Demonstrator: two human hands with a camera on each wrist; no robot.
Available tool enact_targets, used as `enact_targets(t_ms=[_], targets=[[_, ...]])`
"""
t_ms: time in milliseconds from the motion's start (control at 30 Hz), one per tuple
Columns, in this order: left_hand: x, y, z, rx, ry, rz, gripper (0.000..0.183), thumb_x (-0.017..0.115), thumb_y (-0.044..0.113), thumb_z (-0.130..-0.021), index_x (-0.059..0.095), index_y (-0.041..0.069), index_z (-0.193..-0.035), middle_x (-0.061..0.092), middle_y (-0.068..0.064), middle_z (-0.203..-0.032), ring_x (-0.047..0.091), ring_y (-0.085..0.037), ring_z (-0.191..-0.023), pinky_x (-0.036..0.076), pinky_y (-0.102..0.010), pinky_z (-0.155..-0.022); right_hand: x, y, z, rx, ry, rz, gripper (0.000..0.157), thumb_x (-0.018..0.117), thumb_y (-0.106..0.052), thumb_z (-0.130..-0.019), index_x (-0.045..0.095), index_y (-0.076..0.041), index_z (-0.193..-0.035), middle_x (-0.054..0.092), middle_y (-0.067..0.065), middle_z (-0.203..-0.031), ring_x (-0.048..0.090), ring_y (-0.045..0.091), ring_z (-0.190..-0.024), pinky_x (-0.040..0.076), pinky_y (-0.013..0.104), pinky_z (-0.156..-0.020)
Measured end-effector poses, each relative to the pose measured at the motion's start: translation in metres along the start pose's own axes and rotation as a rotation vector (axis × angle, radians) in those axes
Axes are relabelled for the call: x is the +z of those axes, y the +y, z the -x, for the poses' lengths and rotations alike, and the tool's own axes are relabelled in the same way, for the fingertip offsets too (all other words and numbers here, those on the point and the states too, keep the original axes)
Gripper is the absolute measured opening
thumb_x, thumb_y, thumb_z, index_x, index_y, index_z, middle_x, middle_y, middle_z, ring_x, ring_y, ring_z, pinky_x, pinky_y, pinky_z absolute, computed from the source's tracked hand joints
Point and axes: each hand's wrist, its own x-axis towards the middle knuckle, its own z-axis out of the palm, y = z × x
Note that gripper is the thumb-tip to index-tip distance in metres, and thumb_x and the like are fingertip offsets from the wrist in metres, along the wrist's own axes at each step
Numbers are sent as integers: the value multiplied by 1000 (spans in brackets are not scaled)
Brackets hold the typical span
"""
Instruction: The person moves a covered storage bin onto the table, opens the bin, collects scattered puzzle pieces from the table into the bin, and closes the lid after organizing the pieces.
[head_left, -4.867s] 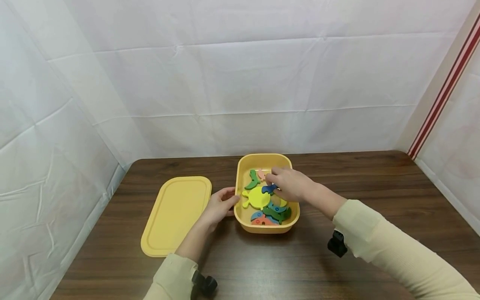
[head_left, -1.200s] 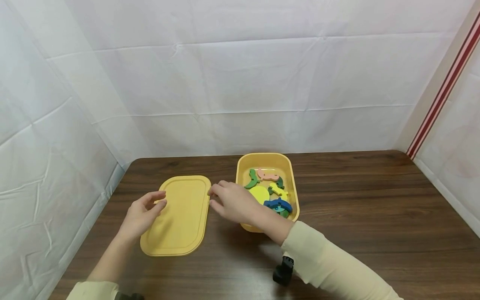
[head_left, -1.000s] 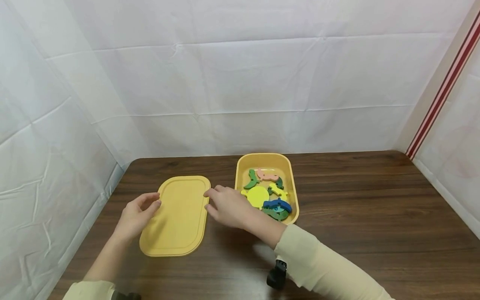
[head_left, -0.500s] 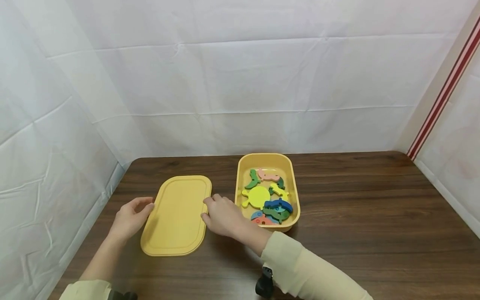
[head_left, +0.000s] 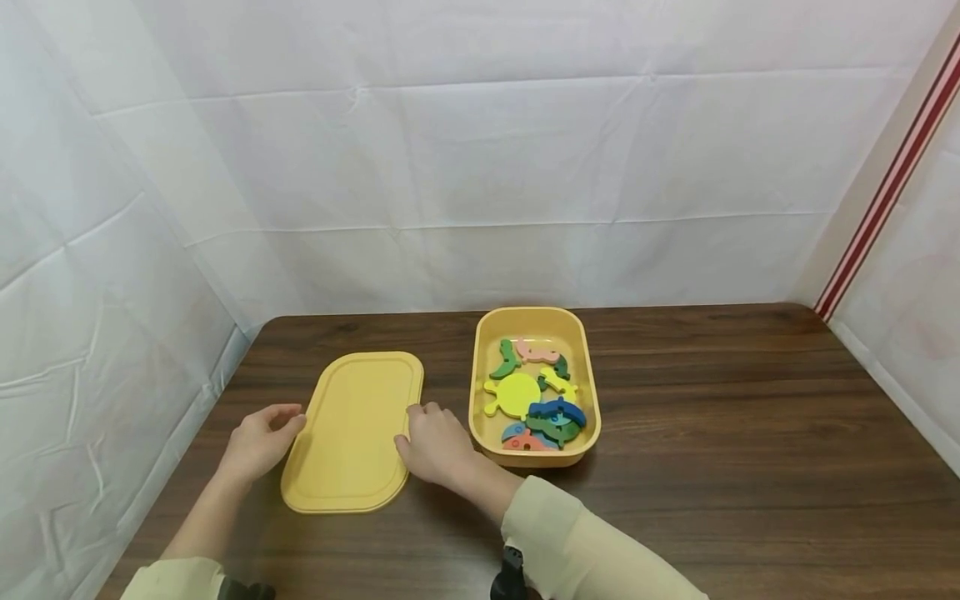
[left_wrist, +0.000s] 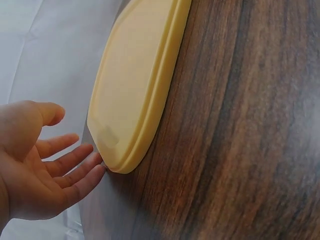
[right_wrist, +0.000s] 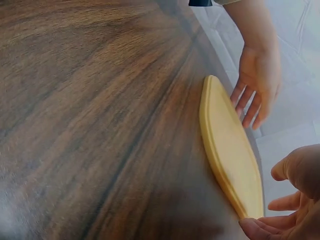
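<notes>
A yellow lid (head_left: 360, 433) lies flat on the table, left of the yellow box. At its left edge is my left hand (head_left: 258, 443), fingers loosely bent; in the left wrist view the fingertips reach the lid's corner. My right hand (head_left: 435, 446) is at the lid's right edge. The right wrist view shows that hand's (right_wrist: 300, 200) thumb apart from its fingers, with a fingertip at the lid's end. Neither hand grips the lid. Whether the fingers press it is hard to tell.
The yellow box (head_left: 525, 322) stands right of my right hand, holding several coloured animal-shaped pieces, among them a yellow turtle (head_left: 516, 394) and a dark blue piece (head_left: 557, 409). White sheeting (head_left: 480, 167) hangs behind the dark wooden table (head_left: 750, 433).
My right hand has left the box and come to the lid's right edge, lately sliding nearer. My left hand went from the box's side to the lid's left edge. Pieces in the box are rearranged.
</notes>
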Motion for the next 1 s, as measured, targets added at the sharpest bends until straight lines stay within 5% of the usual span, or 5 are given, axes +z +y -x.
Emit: enact_targets(t_ms=[433,767,1000], targets=[[4,-3,-8,10,4,-71,50,44,32,-94,52,-7,-124,52,-30,-123,49,-46,-111,45,-53,-86,16,4,-1,53,4,-84,39,55,-26,-89,59,2,-115,64,15,-100,61,30,-89,52,37,-75],[6,0,-6,-13,-7,-50,49,45,30,-94,50,-7,-126,52,-30,-123,50,-45,-110,47,-50,-84,20,-1,-3,80,-53,-246,43,53,-25,-89,55,5,-120,62,16,-112,60,28,-102,50,36,-85],[6,1,-5,-45,-19,6,51,45,30,-93,48,-7,-127,49,-31,-126,51,-44,-110,48,-49,-83,20,-2,-4,191,-86,-422,49,53,-27,-90,49,2,-129,56,17,-126,53,30,-116,46,42,-93]])
